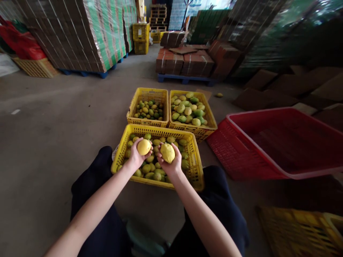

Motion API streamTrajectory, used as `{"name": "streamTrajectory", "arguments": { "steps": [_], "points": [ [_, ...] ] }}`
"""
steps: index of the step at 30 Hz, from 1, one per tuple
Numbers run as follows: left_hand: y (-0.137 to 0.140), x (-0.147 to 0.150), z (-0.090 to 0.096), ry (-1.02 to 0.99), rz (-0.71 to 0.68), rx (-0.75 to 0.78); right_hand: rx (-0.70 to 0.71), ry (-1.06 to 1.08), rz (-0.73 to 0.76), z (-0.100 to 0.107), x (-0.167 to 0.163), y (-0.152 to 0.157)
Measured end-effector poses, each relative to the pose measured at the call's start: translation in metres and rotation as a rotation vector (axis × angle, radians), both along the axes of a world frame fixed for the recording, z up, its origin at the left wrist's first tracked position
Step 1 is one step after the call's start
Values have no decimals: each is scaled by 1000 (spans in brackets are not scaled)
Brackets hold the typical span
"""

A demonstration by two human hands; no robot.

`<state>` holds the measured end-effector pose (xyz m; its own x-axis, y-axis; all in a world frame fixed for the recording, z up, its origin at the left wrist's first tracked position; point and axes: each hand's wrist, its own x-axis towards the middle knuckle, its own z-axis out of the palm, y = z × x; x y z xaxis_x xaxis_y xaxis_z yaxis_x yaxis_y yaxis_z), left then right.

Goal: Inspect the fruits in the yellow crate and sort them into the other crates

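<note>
Cupped in my left hand (135, 157) is a smooth yellow lemon (144, 147). My right hand (174, 166) holds a second, bumpier yellow lemon (168, 152), its fingers curled around the underside. Both hands hover side by side over the near yellow crate (198, 167), which contains many green-yellow lemons (150, 167). Behind it stand two more yellow crates: the left one (151, 123) with smaller, greener fruit (148, 110), the right one (210, 121) with larger yellow and green fruit (189, 110).
A big red crate (227, 150) stands tilted at the right, with another yellow crate (300, 228) below it. One loose fruit (219, 95) lies on the floor. Farther back are cardboard stacks (184, 62) on a blue pallet (184, 79) and a wrapped pallet load (66, 35).
</note>
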<state>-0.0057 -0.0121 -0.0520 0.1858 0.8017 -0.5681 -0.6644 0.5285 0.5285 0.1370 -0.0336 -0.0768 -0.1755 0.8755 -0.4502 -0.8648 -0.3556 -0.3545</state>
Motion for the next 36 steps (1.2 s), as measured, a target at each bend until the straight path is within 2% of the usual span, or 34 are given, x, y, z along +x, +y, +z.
{"name": "streamTrajectory", "arguments": {
  "steps": [4,7,12,21,24,27,30,36],
  "points": [
    [3,5,-3,-141,235,-59,-42,82,-150,-1,-1,0],
    [6,10,-10,-195,345,-76,-38,91,-173,-1,-4,1],
    [6,20,-14,-223,292,-38,7,133,-135,-4,-6,2],
    [-1,24,-10,-77,245,-20,-135,130,-245,-12,-10,2],
    [-1,24,-10,-89,233,-15,-148,128,-250,-16,-12,3],
    [-1,24,-12,22,168,20,-143,129,-246,-18,-12,3],
    [1,23,-17,72,143,37,-148,128,-228,-16,-11,3],
    [2,20,-13,-18,171,-24,-113,116,-142,-4,-9,2]
  ]
}}
